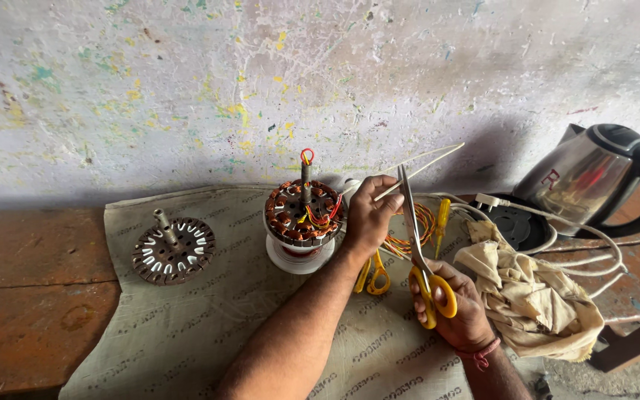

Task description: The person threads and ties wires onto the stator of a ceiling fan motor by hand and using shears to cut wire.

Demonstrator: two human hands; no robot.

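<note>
My left hand [370, 213] pinches a thin white sleeve strip [430, 158] that slants up to the right. My right hand [459, 311] grips yellow-handled scissors [416, 244], whose blades point up and cross the strip close to my left fingers. Just left of my left hand stands a wound fan stator [303, 213] with copper coils, red and yellow wires and a shaft, resting on a white base. A second pair of yellow-handled scissors [375, 275] lies on the cloth under my left forearm.
An empty stator core [172, 250] with a shaft lies at the left on a beige sack cloth [187, 333]. A coil of orange wire [418, 226], a yellow screwdriver [442, 222], a crumpled rag [531, 296], white cable and a steel electric kettle [594, 181] sit at the right. A paint-flecked wall stands behind.
</note>
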